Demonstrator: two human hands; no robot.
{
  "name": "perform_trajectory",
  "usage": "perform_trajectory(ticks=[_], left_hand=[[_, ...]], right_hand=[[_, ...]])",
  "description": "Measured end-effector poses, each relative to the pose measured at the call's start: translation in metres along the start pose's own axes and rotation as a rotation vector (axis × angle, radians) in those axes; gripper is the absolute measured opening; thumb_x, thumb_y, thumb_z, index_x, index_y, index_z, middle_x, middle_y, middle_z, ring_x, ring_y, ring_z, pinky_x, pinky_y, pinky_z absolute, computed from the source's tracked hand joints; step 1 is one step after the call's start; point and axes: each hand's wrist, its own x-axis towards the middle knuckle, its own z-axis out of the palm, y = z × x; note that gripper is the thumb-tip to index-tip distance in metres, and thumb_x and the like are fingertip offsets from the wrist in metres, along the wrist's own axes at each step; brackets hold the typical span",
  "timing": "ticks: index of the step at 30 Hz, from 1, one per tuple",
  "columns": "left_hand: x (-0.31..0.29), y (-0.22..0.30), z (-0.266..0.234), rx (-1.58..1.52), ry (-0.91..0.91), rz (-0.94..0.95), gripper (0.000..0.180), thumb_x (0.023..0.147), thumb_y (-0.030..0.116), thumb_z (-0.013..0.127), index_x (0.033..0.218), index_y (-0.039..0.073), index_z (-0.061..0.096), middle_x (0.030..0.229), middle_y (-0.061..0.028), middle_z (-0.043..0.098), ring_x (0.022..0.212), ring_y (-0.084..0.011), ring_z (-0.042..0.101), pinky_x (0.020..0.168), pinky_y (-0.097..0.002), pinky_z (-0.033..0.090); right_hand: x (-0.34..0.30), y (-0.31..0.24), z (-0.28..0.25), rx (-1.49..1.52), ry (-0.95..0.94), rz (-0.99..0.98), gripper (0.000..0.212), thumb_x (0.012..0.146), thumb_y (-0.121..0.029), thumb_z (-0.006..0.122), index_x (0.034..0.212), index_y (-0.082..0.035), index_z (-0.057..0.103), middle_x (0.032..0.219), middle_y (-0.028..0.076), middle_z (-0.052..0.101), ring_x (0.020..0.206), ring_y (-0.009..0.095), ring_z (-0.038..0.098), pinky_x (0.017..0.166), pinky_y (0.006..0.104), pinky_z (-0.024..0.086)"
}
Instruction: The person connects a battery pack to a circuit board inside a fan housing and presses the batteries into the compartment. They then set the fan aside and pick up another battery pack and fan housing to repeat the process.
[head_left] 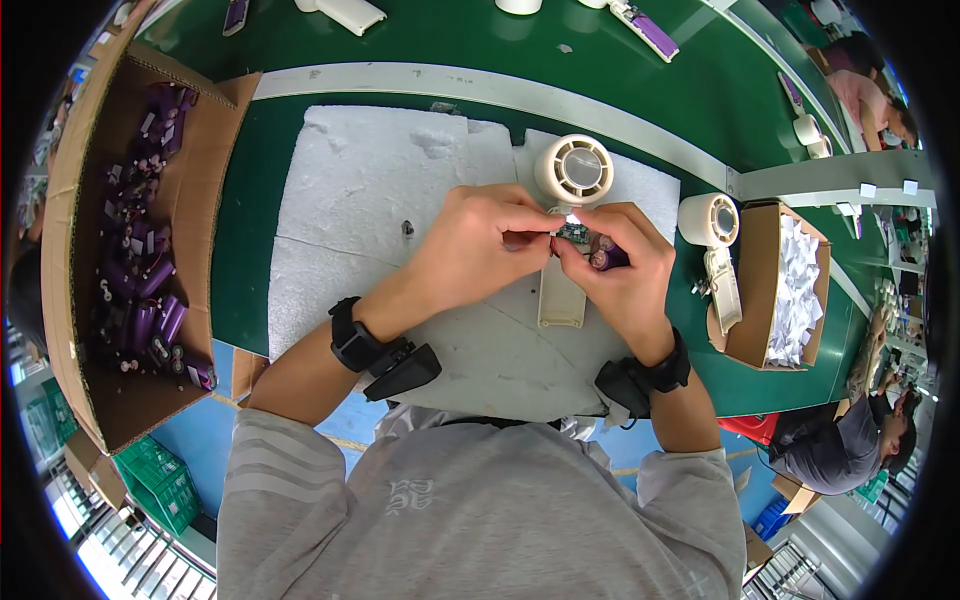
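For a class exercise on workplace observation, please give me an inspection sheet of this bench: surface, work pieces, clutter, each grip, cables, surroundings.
Surface: white foam sheets on a green table.
Work pieces: cream fan lying on the foam, its handle toward the person; green circuit board and purple cell at the fingers.
Clutter: carton of purple cells at left; second cream fan and box of white pieces at right.
Left grip: fingertips at the board's edge; whether they hold anything is hidden.
Right grip: thumb and forefinger around the board.
Cables: any wires at the fingertips are too small to tell.
Surroundings: green crate at lower left; seated co-worker at right.
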Motion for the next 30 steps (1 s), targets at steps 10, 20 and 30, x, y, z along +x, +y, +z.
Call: perform_trajectory(ticks=[10,20,30], left_hand=[[0.003,0.001,-0.001,-0.119,-0.014,-0.074,0.021,0.074,0.001,0.072,0.095,0.002,0.071,0.083,-0.0089,0.069,0.07,-0.0163,0.068,0.062,-0.0268,0.055],[0.007,0.008,-0.009,-0.228,-0.28,-0.427,0.034,0.083,-0.005,0.064,0.115,0.004,0.062,0.1,-0.0052,0.066,0.083,-0.0097,0.064,0.076,-0.0257,0.054],[0.004,-0.001,0.0,-0.282,-0.153,-0.283,0.029,0.081,-0.003,0.061,0.11,0.002,0.063,0.085,-0.0098,0.069,0.075,-0.0136,0.066,0.071,-0.0276,0.053]], right_hand=[[0.003,-0.006,-0.011,0.074,-0.111,0.143,0.031,0.069,0.002,0.078,0.098,-0.004,0.069,0.087,0.007,0.065,0.061,0.01,0.057,0.054,0.0212,0.044],[0.002,-0.006,-0.021,0.048,-0.21,0.131,0.022,0.073,0.002,0.076,0.093,-0.003,0.069,0.089,0.007,0.064,0.061,0.01,0.057,0.053,0.0224,0.046],[-0.001,-0.006,-0.013,-0.026,-0.12,0.045,0.021,0.074,0.0,0.076,0.093,-0.003,0.07,0.089,0.006,0.064,0.058,0.01,0.057,0.049,0.0227,0.045]])
